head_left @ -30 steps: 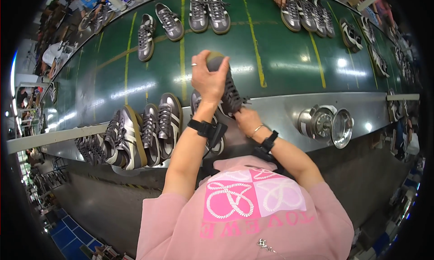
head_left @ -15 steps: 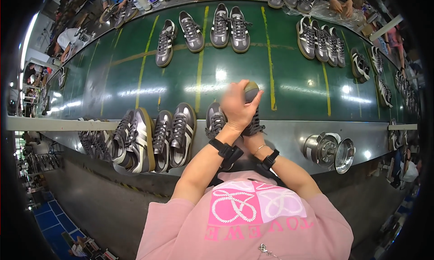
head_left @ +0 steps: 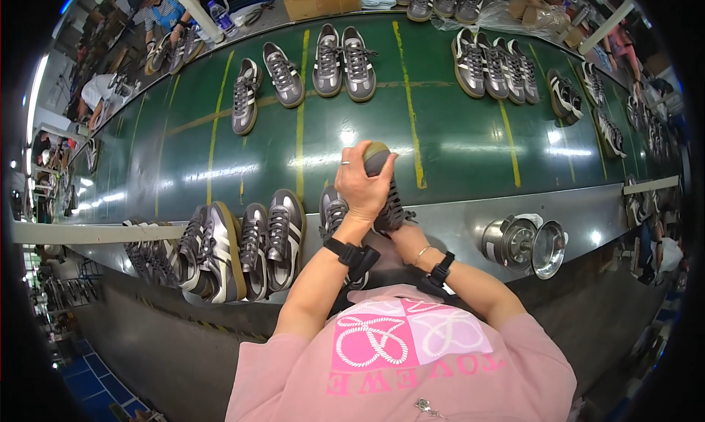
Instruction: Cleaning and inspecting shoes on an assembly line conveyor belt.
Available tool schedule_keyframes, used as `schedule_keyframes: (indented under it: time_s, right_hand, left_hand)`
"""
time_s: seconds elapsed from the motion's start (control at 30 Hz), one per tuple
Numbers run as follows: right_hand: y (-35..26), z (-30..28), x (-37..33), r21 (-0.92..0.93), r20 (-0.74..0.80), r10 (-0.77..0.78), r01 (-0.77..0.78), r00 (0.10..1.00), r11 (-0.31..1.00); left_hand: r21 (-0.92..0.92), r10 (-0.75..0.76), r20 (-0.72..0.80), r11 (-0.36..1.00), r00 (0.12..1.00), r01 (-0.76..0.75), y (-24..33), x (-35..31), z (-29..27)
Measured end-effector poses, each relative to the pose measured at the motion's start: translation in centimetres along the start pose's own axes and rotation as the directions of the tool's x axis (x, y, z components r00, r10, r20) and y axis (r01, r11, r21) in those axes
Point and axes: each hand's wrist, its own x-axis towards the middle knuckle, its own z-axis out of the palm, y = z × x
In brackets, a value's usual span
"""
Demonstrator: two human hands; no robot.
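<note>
A dark grey sneaker with laces and a gum-coloured toe edge is held upright in front of me, toe away from me. My left hand is closed around its toe, thumb on one side and fingers on the other. My right hand grips the heel end near the laces, and its fingers are partly hidden by the shoe. Just left of my left wrist stands another grey sneaker, partly covered by my forearm.
More grey sneakers line the metal ledge at my left. A round metal container with a tilted dish sits at right. Across the green belt stand several sneakers. Co-workers are on the far side.
My left hand was smeared by motion and now shows clearly around the toe. The whole view has shifted, so the belt and shoes appear farther left. Both hands stay on the sneaker.
</note>
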Motion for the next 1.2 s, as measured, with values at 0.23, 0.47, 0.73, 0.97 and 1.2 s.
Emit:
schedule_keyframes:
  time_s: [0.23,0.47,0.73,0.97,1.2]
  right_hand:
    - [0.3,-5.5,-5.9,0.304,-0.104,0.007,0.025,0.995,0.952]
    - [0.1,-16.3,-13.9,0.186,-0.703,0.185,-0.074,0.687,0.98]
    - [4.1,-21.6,-22.1,0.199,-0.788,0.457,-0.532,0.412,0.823]
    - [7.6,-21.9,-24.2,0.134,-0.631,0.575,-0.658,0.521,0.741]
    - [8.1,-22.9,-24.9,0.128,-0.585,0.582,-0.644,0.565,0.754]
  left_hand:
    - [-0.032,-0.066,0.117,0.997,0.991,0.071,-0.9,2.1,0.5]
    - [-0.174,-0.395,0.41,0.851,0.822,0.496,-5.1,3.1,1.1]
    - [0.466,-0.456,0.774,0.88,0.439,0.092,-10.7,-2.5,1.6]
    - [0.529,-0.599,0.722,0.801,0.347,0.281,-17.0,-3.6,-2.4]
    - [0.161,-0.535,0.762,0.703,0.366,0.692,-13.2,-4.6,-4.4]
